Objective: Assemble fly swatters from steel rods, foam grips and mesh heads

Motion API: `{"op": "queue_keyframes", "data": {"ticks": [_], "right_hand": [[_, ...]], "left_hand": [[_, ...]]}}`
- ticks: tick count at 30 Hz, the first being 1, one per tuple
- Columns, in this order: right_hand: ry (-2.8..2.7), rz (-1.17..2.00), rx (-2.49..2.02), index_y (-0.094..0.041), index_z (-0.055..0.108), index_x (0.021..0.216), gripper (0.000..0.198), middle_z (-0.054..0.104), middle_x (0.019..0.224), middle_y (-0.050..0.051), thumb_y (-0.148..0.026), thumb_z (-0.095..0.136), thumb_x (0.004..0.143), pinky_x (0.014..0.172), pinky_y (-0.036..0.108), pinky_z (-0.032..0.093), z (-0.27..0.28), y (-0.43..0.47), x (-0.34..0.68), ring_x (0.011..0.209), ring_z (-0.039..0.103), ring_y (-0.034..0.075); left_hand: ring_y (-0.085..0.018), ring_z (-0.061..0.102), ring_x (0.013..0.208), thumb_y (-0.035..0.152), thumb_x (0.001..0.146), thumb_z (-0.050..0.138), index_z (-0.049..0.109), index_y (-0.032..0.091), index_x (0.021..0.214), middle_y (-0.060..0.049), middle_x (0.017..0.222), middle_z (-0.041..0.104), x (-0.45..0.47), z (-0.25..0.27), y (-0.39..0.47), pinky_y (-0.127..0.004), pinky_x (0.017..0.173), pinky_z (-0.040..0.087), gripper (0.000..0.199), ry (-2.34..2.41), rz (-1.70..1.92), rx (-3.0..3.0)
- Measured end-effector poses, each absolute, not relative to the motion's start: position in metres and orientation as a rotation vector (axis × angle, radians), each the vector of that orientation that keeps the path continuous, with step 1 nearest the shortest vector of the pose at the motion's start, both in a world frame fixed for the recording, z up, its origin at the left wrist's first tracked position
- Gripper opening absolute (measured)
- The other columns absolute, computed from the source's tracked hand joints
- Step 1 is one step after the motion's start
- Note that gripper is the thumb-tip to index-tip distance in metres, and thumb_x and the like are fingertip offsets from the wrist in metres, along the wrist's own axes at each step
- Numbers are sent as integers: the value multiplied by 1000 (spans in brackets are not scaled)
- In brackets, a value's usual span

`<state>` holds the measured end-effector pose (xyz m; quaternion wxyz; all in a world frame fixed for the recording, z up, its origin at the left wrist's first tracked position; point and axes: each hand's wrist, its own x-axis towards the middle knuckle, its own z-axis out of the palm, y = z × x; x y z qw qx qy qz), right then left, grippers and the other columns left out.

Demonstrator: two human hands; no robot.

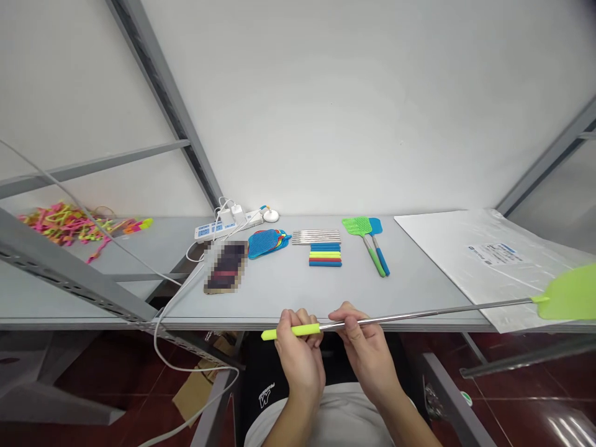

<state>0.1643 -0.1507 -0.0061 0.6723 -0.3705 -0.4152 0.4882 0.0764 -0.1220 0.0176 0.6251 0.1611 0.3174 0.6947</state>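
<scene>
A fly swatter with a yellow-green head (570, 293) and a long extended metal rod (419, 315) lies across both my hands, in front of the table edge. My left hand (300, 357) is closed around its yellow handle (298, 331). Just right of the handle, my right hand (365, 347) grips the metal rod between thumb and fingers. The swatter head is at the far right, over a white package. On the table beyond my hands lie several coloured handle tubes (325, 255), several metal rods (316, 236) and a stack of swatter heads (266, 243).
Two short swatters, one green (365, 242) and one blue (379, 248), lie right of the tubes. A white wrapped package (465, 261) covers the right side. A power strip (209, 231), cables and a blurred phone-like object (226, 267) sit left. Metal shelf posts (177, 112) flank the table.
</scene>
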Motion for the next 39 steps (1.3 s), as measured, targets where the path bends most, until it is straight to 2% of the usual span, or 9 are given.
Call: {"op": "queue_keyframes", "data": {"ticks": [7,9,11,13,16,24,29,34,39], "right_hand": [[-1028,1155,-810,-28,65,126,40,42,81,0,-48,56,93,67,31,35,1,-156,182,72,40,14],[-904,1140,-757,-27,66,121,42,40,73,-2,-55,54,92,65,31,37,6,-158,192,64,36,13],[-759,1078,-712,-25,69,105,40,35,64,-5,-57,49,93,62,30,38,11,-159,203,57,33,11],[-679,994,-703,-24,69,91,36,35,60,-5,-54,49,95,62,30,40,16,-160,215,54,35,10],[-657,861,-769,-24,68,85,25,42,59,-4,-44,57,93,64,31,43,20,-161,228,55,42,10],[-918,913,-939,-22,76,87,21,55,72,2,-39,63,91,62,29,38,6,-157,194,67,48,14],[-958,996,-961,-25,77,97,22,53,73,1,-38,61,92,63,29,37,-2,-157,176,69,47,15],[-903,1118,-929,-25,73,113,36,51,72,0,-40,74,81,65,30,37,3,-157,197,67,43,14],[-566,1098,-685,-25,75,100,32,37,61,-4,-52,62,87,66,29,41,16,-153,220,61,36,12]], "left_hand": [[-10,25,41,36,94,46,26,21,57,6,49,26,65,31,-122,-27,42,25,45,747,1657,410],[-9,23,40,37,93,47,25,21,57,7,49,25,59,35,-121,-27,41,24,45,756,1657,394],[-9,22,39,37,93,47,24,21,57,7,50,24,55,36,-120,-27,41,23,45,757,1648,367],[-8,22,39,37,92,48,23,21,58,7,51,23,51,36,-118,-27,41,23,45,761,1644,350],[-8,23,39,38,92,48,23,21,59,7,52,24,45,35,-113,-27,41,24,45,778,1653,354],[-10,23,41,37,92,47,23,21,60,7,51,21,57,35,-116,-27,42,23,43,750,1700,296],[-10,22,43,37,95,45,24,21,58,6,51,23,77,26,-129,-27,43,23,45,718,1591,310],[-10,22,42,38,94,45,25,21,58,7,51,23,65,27,-121,-27,43,24,45,732,1596,310],[-9,22,41,38,93,48,25,21,59,7,52,24,51,31,-112,-26,42,24,44,747,1631,315]]}}
